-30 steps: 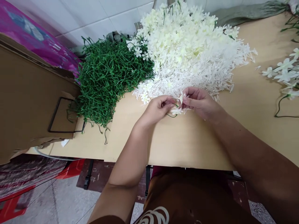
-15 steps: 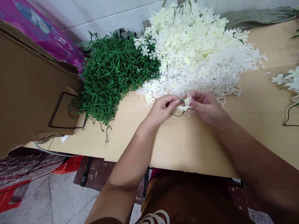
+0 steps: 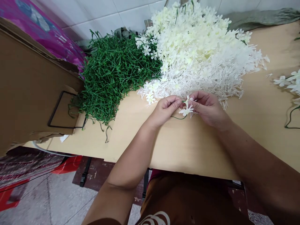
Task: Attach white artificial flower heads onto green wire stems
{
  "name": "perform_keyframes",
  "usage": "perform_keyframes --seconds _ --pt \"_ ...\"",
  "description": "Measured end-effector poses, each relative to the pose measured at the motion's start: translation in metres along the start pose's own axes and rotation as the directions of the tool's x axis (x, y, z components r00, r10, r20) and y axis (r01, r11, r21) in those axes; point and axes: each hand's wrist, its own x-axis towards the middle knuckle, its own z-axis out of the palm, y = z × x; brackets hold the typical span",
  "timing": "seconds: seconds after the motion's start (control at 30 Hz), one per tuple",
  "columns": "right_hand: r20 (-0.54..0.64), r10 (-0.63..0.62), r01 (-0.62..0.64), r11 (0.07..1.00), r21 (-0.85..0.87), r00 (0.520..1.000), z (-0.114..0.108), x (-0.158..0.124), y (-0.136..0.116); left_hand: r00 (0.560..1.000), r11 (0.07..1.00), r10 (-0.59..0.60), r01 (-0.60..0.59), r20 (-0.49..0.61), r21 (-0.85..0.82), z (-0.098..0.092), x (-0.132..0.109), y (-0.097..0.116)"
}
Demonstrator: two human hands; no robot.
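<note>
My left hand (image 3: 169, 107) pinches a green plastic stem (image 3: 179, 118) between thumb and fingers, near the front of the white heap. On that stem sit white artificial flowers (image 3: 187, 110), one of them hanging below the fingers. Close on the other side, my right hand (image 3: 206, 107) is closed with thumb and forefinger pinched at a white flower. Its fingertips partly hide what they grip. Behind both hands lies a big pile of white artificial flowers and thin white stalks (image 3: 201, 56). To the left of that pile is a tangled heap of green plastic stems (image 3: 119, 68).
A cardboard box (image 3: 35, 87) with a black wire frame (image 3: 63, 109) stands at the left on the wooden table (image 3: 131, 125). Assembled white flower sprays (image 3: 292, 82) lie at the right edge. A tiled wall (image 3: 98, 12) and grey-green cloth (image 3: 260, 19) border the back.
The flowers between my hands have turned and now face more upward, with the lower bloom more spread out. Both hands stay in nearly the same place.
</note>
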Motion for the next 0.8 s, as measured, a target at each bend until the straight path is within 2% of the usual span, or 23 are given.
perform_keyframes --seconds 0.13,0.3,0.43,0.67,0.8 --pt "-0.002 0.019 -0.019 0.998 0.055 1.000 0.001 -0.001 -0.001 1.000 0.996 -0.026 0.027 0.016 -0.080 0.000 0.000 0.000" --pt "0.005 0.018 -0.018 1.000 0.025 1.000 -0.001 0.000 -0.001 0.999 0.997 -0.043 0.044 0.007 -0.065 -0.001 -0.001 -0.001" --pt "-0.028 -0.040 0.038 0.996 -0.080 0.999 -0.001 -0.001 0.002 0.999 0.999 -0.032 0.032 -0.001 0.006 -0.001 0.000 0.000" --pt "-0.093 -0.141 0.107 0.949 -0.296 0.986 0.002 -0.006 0.006 0.997 0.994 0.075 -0.077 0.022 0.082 0.000 0.002 0.000" --pt "-0.100 -0.165 0.121 0.929 -0.349 0.981 0.002 -0.006 0.009 0.997 0.992 0.062 -0.065 0.036 0.104 0.000 0.004 -0.004"
